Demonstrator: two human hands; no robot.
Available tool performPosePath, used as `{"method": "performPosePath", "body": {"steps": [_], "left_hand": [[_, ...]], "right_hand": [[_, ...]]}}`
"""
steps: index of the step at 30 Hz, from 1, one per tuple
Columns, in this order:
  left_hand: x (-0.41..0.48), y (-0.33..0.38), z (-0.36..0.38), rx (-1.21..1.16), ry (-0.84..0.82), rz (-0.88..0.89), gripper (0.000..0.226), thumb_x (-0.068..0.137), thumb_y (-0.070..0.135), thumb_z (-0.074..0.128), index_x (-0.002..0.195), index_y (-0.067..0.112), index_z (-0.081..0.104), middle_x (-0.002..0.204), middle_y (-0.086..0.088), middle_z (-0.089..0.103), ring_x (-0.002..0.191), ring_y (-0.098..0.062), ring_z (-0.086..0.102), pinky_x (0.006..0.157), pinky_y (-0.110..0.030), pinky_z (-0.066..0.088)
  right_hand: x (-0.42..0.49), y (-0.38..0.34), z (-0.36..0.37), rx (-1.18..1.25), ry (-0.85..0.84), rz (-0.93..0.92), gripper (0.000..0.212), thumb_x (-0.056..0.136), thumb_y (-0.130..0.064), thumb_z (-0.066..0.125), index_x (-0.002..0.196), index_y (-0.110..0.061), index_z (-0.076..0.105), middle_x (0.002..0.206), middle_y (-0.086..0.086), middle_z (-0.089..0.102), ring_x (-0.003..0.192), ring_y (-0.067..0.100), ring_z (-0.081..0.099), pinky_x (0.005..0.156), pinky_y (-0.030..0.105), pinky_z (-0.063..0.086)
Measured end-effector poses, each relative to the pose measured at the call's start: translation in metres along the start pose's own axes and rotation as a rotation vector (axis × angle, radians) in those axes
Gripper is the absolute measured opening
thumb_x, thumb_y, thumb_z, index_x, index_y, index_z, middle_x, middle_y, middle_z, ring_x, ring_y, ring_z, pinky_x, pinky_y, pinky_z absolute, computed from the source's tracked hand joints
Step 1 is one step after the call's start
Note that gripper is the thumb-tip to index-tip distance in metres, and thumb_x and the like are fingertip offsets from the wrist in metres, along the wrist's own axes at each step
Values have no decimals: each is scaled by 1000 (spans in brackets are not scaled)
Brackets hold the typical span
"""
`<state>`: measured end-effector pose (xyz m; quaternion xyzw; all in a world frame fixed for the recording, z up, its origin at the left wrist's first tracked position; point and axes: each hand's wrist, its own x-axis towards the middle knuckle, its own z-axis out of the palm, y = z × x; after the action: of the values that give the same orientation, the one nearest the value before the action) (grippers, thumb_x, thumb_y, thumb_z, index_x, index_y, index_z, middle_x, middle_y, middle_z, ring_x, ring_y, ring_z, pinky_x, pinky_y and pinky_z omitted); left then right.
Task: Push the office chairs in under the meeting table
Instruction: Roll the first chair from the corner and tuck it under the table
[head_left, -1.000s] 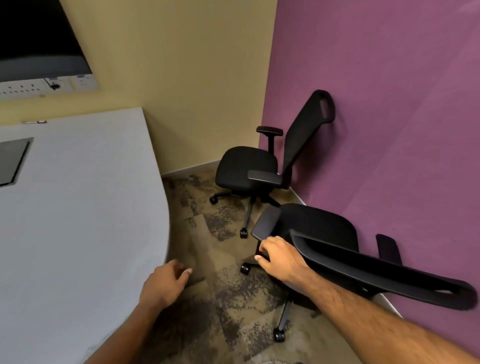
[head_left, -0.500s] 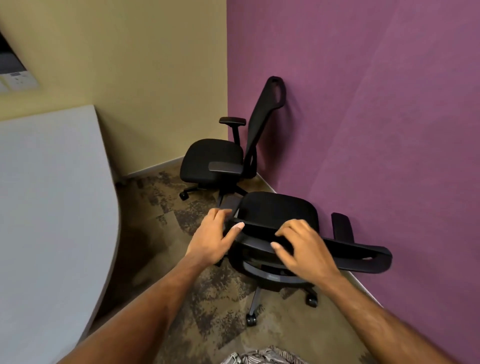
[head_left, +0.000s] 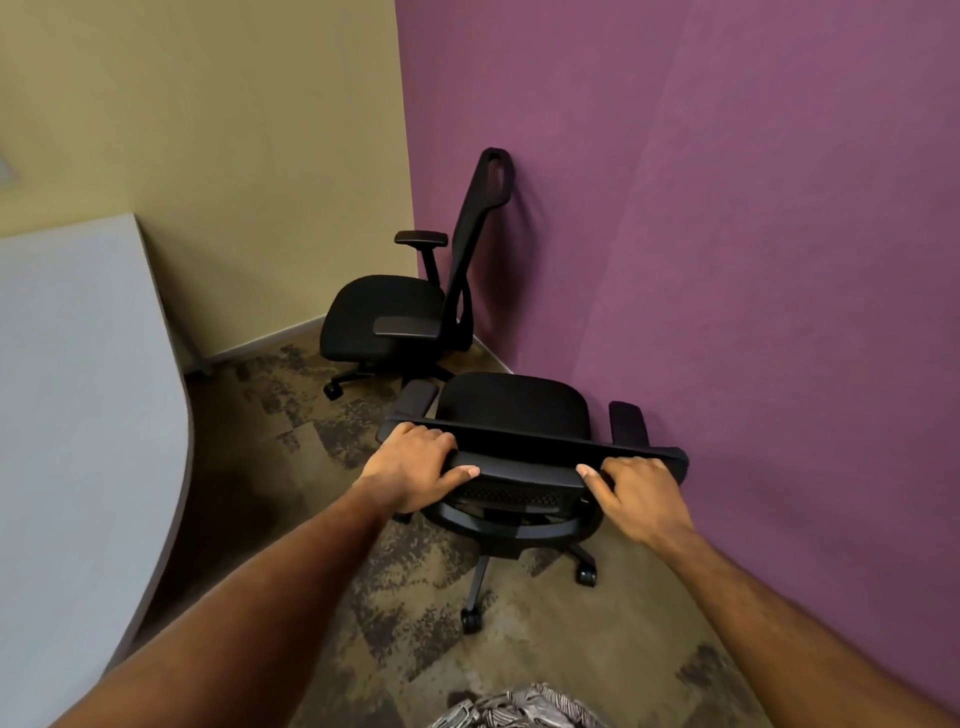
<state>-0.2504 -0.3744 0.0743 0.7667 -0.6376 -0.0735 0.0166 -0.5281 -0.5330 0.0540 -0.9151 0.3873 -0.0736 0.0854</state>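
A black office chair (head_left: 514, 410) stands right in front of me beside the purple wall, its seat facing away from me. My left hand (head_left: 415, 465) grips the left end of its backrest top edge, and my right hand (head_left: 636, 488) grips the right end. A second black office chair (head_left: 387, 314) stands in the corner with its tall backrest leaning on the purple wall. The grey meeting table (head_left: 78, 415) fills the left side, its curved edge well apart from both chairs.
The purple wall (head_left: 727, 260) runs close along the right of both chairs. A beige wall (head_left: 234, 156) closes the far end. Patterned brown carpet (head_left: 311, 519) lies between the table and the chairs.
The view has swung right, off the table. Both hands have moved onto the near chair's backrest top and closed on it, and the chair has turned its back squarely to me.
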Motion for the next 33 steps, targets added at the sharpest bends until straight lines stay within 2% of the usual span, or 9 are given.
{"method": "performPosePath", "body": {"steps": [6, 10, 14, 17, 20, 24, 26, 29, 33], "left_hand": [[-20, 12, 7, -5, 11, -56, 66, 94, 73, 27, 112, 20, 62, 110, 0, 68, 107, -19, 59, 103, -37, 34], [-50, 26, 19, -9, 77, -84, 65, 95, 73, 24, 104, 21, 62, 100, 1, 68, 100, -21, 61, 100, -38, 36], [-82, 44, 30, -15, 157, -104, 55, 96, 70, 27, 88, 24, 55, 86, 2, 67, 90, -21, 63, 95, -38, 38], [-97, 56, 32, -1, 152, -143, 57, 97, 68, 30, 88, 22, 62, 80, 2, 69, 85, -20, 64, 91, -38, 39], [-105, 59, 27, 33, 137, -143, 61, 98, 67, 30, 82, 22, 68, 70, 1, 68, 76, -21, 65, 78, -35, 38], [-115, 61, 24, 1, 41, -124, 64, 100, 66, 25, 56, 24, 46, 54, 2, 52, 57, -19, 50, 65, -35, 36], [-121, 61, 25, -40, 24, -152, 67, 99, 67, 24, 54, 22, 43, 53, 3, 50, 55, -18, 51, 60, -35, 36], [-130, 64, 31, -52, 34, -196, 70, 99, 68, 22, 55, 18, 44, 53, 1, 51, 53, -18, 52, 58, -37, 44], [-140, 74, 39, -32, 90, -261, 69, 99, 67, 24, 54, 17, 42, 49, -2, 48, 50, -20, 50, 59, -39, 46]], "right_hand": [[-16, -5, 0, 14, 13, -3, 50, 102, -54, 41, 64, -23, 49, 63, -9, 50, 71, 22, 62, 78, 36, 38], [-39, -16, 5, 56, 145, 52, 46, 101, -38, 55, 59, -20, 48, 60, -6, 50, 68, 27, 60, 79, 41, 43], [-61, -19, 7, 103, 222, 137, 23, 95, -27, 63, 79, -12, 71, 80, 2, 67, 81, 26, 60, 84, 43, 40], [-76, -21, 9, 61, 192, 112, 19, 95, -26, 61, 89, -13, 73, 89, 3, 68, 88, 25, 59, 89, 45, 40], [-85, -23, 9, -16, 151, 72, 24, 97, -27, 56, 92, -13, 75, 90, 3, 68, 86, 25, 62, 89, 43, 42], [-92, -24, 7, -76, 133, 23, 40, 95, -30, 47, 67, -13, 71, 68, 2, 67, 64, 28, 63, 76, 39, 47], [-92, -26, 6, -80, 122, -12, 44, 91, -32, 45, 54, -14, 60, 55, 0, 61, 53, 28, 58, 66, 37, 46], [-84, -22, 4, -95, 95, -84, 46, 90, -34, 44, 47, -19, 47, 46, -3, 48, 45, 27, 53, 55, 32, 33], [-75, -16, 4, -82, 115, -201, 48, 90, -32, 46, 46, -17, 50, 47, 2, 56, 44, 28, 53, 55, 31, 31]]}}
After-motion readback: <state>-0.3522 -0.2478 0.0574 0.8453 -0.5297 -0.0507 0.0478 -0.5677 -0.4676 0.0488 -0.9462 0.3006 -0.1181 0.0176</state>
